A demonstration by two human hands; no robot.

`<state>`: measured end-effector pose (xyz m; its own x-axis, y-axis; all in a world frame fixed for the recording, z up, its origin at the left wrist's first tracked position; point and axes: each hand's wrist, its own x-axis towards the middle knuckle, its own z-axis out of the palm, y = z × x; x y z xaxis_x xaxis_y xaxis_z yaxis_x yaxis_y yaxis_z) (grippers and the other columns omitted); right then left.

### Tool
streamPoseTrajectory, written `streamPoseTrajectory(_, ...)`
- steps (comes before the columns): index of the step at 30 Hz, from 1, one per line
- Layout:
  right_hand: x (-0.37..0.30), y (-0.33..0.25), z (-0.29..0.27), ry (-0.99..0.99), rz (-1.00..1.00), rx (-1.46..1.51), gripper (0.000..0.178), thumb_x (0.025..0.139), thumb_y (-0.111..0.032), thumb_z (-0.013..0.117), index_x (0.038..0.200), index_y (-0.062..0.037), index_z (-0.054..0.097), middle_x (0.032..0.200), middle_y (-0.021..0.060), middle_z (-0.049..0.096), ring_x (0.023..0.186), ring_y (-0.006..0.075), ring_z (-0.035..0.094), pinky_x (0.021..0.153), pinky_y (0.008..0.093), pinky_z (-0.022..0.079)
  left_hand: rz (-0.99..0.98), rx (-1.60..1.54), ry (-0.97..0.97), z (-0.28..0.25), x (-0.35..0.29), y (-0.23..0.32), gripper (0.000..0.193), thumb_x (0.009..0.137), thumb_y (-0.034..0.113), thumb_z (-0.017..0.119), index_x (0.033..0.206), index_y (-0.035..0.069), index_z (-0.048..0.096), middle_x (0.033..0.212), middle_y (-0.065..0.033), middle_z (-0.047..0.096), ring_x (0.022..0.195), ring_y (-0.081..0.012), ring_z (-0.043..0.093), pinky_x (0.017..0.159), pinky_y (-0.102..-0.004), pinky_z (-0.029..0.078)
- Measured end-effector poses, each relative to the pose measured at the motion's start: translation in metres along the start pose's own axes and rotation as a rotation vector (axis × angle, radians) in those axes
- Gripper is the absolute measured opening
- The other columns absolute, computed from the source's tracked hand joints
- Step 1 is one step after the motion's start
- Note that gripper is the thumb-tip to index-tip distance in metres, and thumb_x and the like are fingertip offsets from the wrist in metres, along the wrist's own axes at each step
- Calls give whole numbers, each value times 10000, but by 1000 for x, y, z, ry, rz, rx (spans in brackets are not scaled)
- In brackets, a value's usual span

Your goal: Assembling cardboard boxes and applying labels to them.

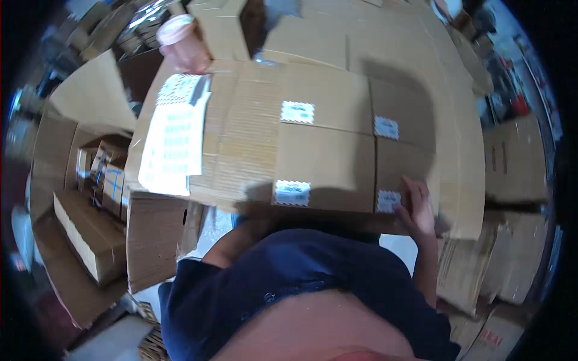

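Head view shows a large cardboard box [313, 138] filling the centre of the frame, held against the person's body, its top flaps closed and dotted with small white labels [297, 112]. A bigger white sheet [174, 135] is stuck across its left end. The right hand [416, 207] sits at the lower right corner of the box, fingers curled up over the near edge beside one label, gripping the cardboard. The left hand [183, 45] is at the upper left of the frame, on the far corner of the box; it looks pressed against that edge, but blur keeps me from telling whether it is clasped or flat. The risk, as I judge it, is the box tipping or sliding: it is wide, the two hands hold only opposite corners, and the right grip is by the fingertips, so a shift in weight could pull it free toward the stacked cartons [512, 162] at the right or the open box of packets [102, 174] at the left. Both forearms are spread wide, the right one rising steeply from the lower right, elbow bent close to the dark blue shirt [289, 283].
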<state>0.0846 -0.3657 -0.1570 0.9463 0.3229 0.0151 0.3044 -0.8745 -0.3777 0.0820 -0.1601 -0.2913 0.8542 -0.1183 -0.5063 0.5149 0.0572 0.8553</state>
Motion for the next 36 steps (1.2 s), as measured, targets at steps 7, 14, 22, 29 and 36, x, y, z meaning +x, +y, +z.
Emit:
streamPoseTrajectory(7, 3, 3, 0, 81, -103, 18, 486, 838, -107, 663, 1306, -103, 533, 1164, 169, 539, 1052, 355, 555, 889, 430, 467, 79, -110, -7, -186, -50, -16, 298, 856, 90, 650, 1132, -22, 641, 1079, -161, 664, 1026, -220, 609, 896, -341, 483)
streamPoseTrajectory(14, 36, -14, -22, -86, 36, 157, 332, 857, -60, 611, 1189, -64, 597, 1048, 158, 571, 925, 283, 583, 773, 346, 475, 82, -189, -96, -192, -61, -48, 309, 866, 98, 643, 1152, -19, 634, 1086, -162, 663, 1036, -221, 607, 900, -343, 482)
streamPoseTrajectory(22, 159, -168, 3, -290, -843, 150, 238, 855, -165, 668, 1085, -108, 652, 927, 111, 644, 837, 295, 622, 736, 390, 502, 95, -249, -191, -192, -78, -85, 320, 878, 108, 636, 1174, -15, 625, 1094, -164, 661, 1047, -222, 604, 905, -345, 482)
streamPoseTrajectory(29, 220, -294, 87, -404, -1221, 83, 338, 815, -186, 696, 1143, -128, 641, 1083, 103, 612, 992, 283, 587, 866, 410, 484, -74, 482, -198, -302, -163, -54, 355, 932, 311, 631, 1133, 19, 657, 1063, -149, 687, 1001, -231, 642, 875, -360, 499)
streamPoseTrajectory(36, 261, -342, 145, -268, -1520, -155, 629, 804, -331, 702, 1374, -173, 488, 1394, 67, 501, 1317, 243, 437, 1071, 412, 343, 492, 657, 1189, -327, -190, 59, 211, 845, 117, 692, 1034, 37, 646, 983, -136, 615, 888, -271, 617, 742, -355, 519)
